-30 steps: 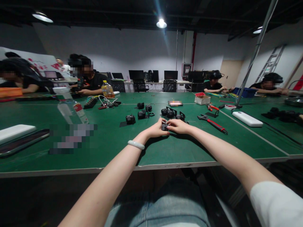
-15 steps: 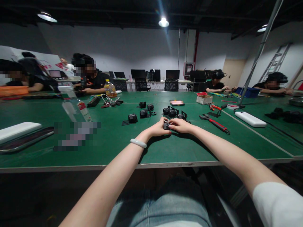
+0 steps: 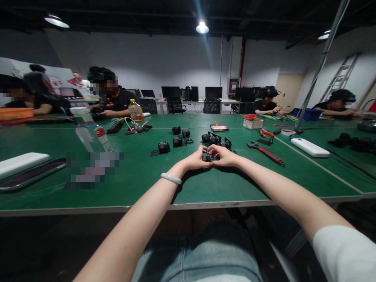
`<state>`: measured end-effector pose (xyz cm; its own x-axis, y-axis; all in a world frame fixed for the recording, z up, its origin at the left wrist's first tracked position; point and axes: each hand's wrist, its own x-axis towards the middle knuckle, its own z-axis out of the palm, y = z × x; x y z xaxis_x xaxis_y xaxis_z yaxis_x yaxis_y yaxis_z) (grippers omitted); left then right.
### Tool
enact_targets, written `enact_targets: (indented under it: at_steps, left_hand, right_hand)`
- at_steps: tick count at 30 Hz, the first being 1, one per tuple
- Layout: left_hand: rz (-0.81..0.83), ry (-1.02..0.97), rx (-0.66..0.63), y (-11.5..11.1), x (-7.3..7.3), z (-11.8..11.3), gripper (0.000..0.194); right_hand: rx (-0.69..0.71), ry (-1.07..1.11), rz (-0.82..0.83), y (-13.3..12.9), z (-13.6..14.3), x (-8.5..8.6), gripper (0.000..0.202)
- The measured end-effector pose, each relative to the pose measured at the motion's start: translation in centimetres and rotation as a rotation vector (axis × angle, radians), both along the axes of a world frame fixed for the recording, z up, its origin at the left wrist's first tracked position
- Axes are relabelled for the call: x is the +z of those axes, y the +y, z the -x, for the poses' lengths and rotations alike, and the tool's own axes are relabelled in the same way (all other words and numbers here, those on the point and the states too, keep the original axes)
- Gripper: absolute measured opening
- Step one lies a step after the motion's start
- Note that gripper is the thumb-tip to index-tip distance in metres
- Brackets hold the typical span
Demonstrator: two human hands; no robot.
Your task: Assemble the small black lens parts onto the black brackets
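Note:
My left hand (image 3: 194,159) and my right hand (image 3: 225,156) meet just above the table, near its front edge. Between them is a small black part (image 3: 206,157), partly covered by the fingers. The left hand's fingers and thumb close round its left side. From the right, my right hand curls over it, fingertips on top and thumb low near the left thumb. Just beyond the hands lies a cluster of black parts (image 3: 211,138). More black camera-like pieces (image 3: 163,147) sit to the left.
The green table (image 3: 141,184) carries an adjustable wrench (image 3: 268,154), red pliers (image 3: 266,134) and a white power bank (image 3: 310,147) on the right. A clear plastic bottle (image 3: 89,135) and a phone (image 3: 32,176) are on the left. Several people sit across the table.
My right fingers have moved from pinching the black part's right side to arching over its top, with the thumb lower. The left hand stays round it.

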<state>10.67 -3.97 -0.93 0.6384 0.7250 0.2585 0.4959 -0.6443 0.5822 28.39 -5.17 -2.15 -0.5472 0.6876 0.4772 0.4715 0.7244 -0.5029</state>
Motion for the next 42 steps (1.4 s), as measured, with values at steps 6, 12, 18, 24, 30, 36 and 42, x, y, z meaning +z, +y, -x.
enact_targets:
  at_steps: [6, 12, 18, 24, 30, 36, 42]
  left_hand:
    - [0.006, -0.015, -0.002, -0.11, -0.04, -0.08, 0.060]
    - [0.018, -0.017, 0.006, -0.22, -0.02, -0.13, 0.060]
    - [0.011, -0.004, 0.000, -0.08, -0.11, -0.03, 0.060]
    - [0.017, -0.016, -0.024, 0.05, -0.12, -0.06, 0.059]
    - [0.040, -0.029, -0.049, 0.11, -0.17, -0.10, 0.058]
    - [0.012, -0.010, -0.037, 0.23, -0.22, -0.13, 0.057]
    - [0.002, -0.009, -0.030, 0.31, -0.35, -0.10, 0.057]
  right_hand:
    - [0.000, -0.004, -0.022, -0.04, 0.14, 0.02, 0.042]
    - [-0.010, -0.010, -0.012, -0.18, 0.16, 0.19, 0.039]
    - [-0.007, -0.031, -0.030, -0.18, 0.07, 0.22, 0.038]
    - [-0.002, -0.048, -0.060, -0.03, -0.04, 0.14, 0.037]
    - [-0.023, -0.081, -0.083, 0.01, -0.05, 0.19, 0.034]
    - [-0.015, -0.106, -0.088, 0.06, -0.09, 0.20, 0.033]
    - [-0.021, -0.124, -0.119, 0.18, -0.09, 0.13, 0.032]
